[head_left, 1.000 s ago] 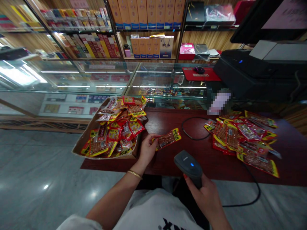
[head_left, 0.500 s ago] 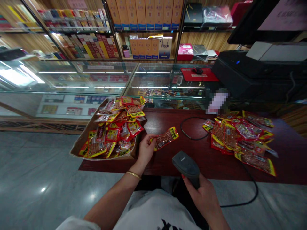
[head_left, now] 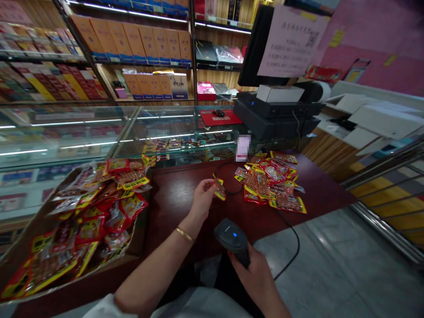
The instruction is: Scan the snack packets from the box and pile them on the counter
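My left hand [head_left: 202, 197] pinches the edge of a small snack packet [head_left: 220, 190], which is tilted and seen nearly edge-on above the dark red table [head_left: 172, 212]. My right hand [head_left: 256, 271] is wrapped round the handle of a black barcode scanner [head_left: 232, 236]; a blue light glows on its top. To the left, a cardboard box [head_left: 137, 240] holds many red and yellow snack packets [head_left: 91, 227], some of them in clear wrapping. A loose pile of similar packets [head_left: 263, 183] lies on the right part of the table.
Behind the table runs a glass display counter [head_left: 129, 132]. On it are a red mouse pad [head_left: 207, 118], a mouse [head_left: 218, 113] and a black cash drawer [head_left: 268, 121] below a monitor [head_left: 251, 48]. The scanner's cable [head_left: 296, 247] hangs past the table edge. A metal railing [head_left: 391, 234] stands at right.
My view has swung to the right. The left hand has carried the packet away from the box toward the pile and turned it edge-on. A blue light now shows on the scanner.
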Demonstrator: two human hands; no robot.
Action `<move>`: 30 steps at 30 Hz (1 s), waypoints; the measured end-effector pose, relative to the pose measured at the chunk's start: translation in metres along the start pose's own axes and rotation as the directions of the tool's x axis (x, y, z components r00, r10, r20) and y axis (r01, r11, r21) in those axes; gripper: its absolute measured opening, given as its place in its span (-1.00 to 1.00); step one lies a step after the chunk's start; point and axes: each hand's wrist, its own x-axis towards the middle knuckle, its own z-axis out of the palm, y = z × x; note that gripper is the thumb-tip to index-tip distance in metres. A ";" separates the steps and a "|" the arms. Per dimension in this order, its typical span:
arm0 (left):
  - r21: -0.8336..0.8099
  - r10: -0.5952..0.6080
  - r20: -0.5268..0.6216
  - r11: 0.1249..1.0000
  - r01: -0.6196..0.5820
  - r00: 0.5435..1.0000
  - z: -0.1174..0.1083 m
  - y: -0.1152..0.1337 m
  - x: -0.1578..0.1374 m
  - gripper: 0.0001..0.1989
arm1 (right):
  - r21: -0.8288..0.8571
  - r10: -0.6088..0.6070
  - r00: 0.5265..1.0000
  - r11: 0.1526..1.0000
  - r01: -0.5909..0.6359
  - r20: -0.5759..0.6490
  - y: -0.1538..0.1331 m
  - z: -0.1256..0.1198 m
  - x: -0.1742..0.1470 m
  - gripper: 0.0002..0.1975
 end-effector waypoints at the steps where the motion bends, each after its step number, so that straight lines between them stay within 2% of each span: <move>1: 0.104 0.102 -0.004 0.989 -0.101 0.995 0.013 0.005 0.008 -0.78 | 0.001 0.003 1.000 1.000 -0.003 -0.014 0.000 -0.002 -0.002 -0.71; 2: 0.237 0.224 0.006 0.946 -0.219 0.975 0.022 0.013 0.014 -0.83 | -0.001 0.005 1.000 1.000 -0.005 -0.029 0.001 -0.004 -0.003 -0.71; 3: 0.381 0.341 0.040 0.864 -0.330 0.939 0.027 0.022 0.019 -0.84 | -0.006 0.007 0.999 1.000 -0.008 -0.045 0.002 -0.006 -0.004 -0.70; 5: 0.622 0.475 0.175 0.625 -0.471 0.862 0.023 0.044 0.020 -0.79 | -0.020 0.011 0.996 1.000 -0.013 -0.084 0.006 -0.008 -0.006 -0.70; 7: 0.754 0.489 0.270 0.428 -0.498 0.829 0.009 0.067 0.015 -0.74 | -0.029 0.013 0.992 0.999 -0.017 -0.125 0.012 -0.009 -0.007 -0.69; 9: 0.798 0.511 0.278 0.347 -0.492 0.813 -0.005 0.084 0.007 -0.73 | -0.026 0.023 0.989 0.999 -0.027 -0.148 0.017 -0.009 -0.007 -0.69; 11: 0.763 0.556 0.264 0.379 -0.523 0.788 -0.008 0.090 0.004 -0.75 | -0.018 0.030 0.989 0.999 -0.033 -0.145 0.021 -0.008 -0.006 -0.69; 13: 0.661 0.558 0.222 0.517 -0.544 0.800 0.007 0.085 0.008 -0.80 | -0.013 0.026 0.990 1.000 -0.028 -0.140 0.024 -0.008 -0.004 -0.70; 15: 0.497 0.466 0.154 0.725 -0.476 0.871 0.039 0.069 0.018 -0.83 | -0.016 0.012 0.991 1.000 -0.014 -0.132 0.025 -0.009 -0.002 -0.69; 16: 0.395 0.382 0.130 0.826 -0.401 0.915 0.059 0.060 0.025 -0.83 | -0.019 0.005 0.992 1.000 -0.007 -0.125 0.025 -0.009 -0.002 -0.68; 17: 0.286 0.282 0.139 0.906 -0.311 0.949 0.080 0.050 0.031 -0.83 | -0.022 0.001 0.993 1.000 -0.004 -0.119 0.025 -0.009 -0.001 -0.67; 18: 0.179 0.197 0.173 0.957 -0.227 0.965 0.100 0.041 0.037 -0.80 | -0.023 -0.002 0.993 1.000 0.000 -0.114 0.025 -0.009 -0.001 -0.66; 20: 0.070 0.062 0.237 0.994 -0.081 0.970 0.130 0.027 0.044 -0.73 | -0.024 -0.007 0.993 1.000 0.004 -0.115 0.023 -0.008 0.000 -0.65; 22: 0.064 0.027 0.282 0.997 -0.047 0.959 0.138 0.020 0.039 -0.64 | -0.025 -0.010 0.989 1.000 0.006 -0.147 0.022 -0.006 0.000 -0.65; 23: 0.079 0.049 0.303 0.994 -0.077 0.952 0.132 0.019 0.032 -0.61 | -0.024 -0.011 0.985 1.000 0.007 -0.174 0.022 -0.004 0.000 -0.65; 25: 0.114 0.139 0.354 0.975 -0.190 0.925 0.101 0.024 0.011 -0.60 | -0.017 -0.005 0.977 1.000 0.001 -0.212 0.024 0.000 -0.001 -0.64; 27: 0.177 0.234 0.374 0.932 -0.317 0.897 0.054 0.037 -0.016 -0.64 | -0.021 0.016 0.980 1.000 -0.021 -0.197 0.028 0.003 -0.002 -0.61; 30: 0.389 0.356 0.273 0.809 -0.441 0.894 -0.031 0.069 -0.055 -0.72 | -0.109 0.100 0.981 0.987 -0.120 -0.169 0.038 0.004 -0.002 -0.56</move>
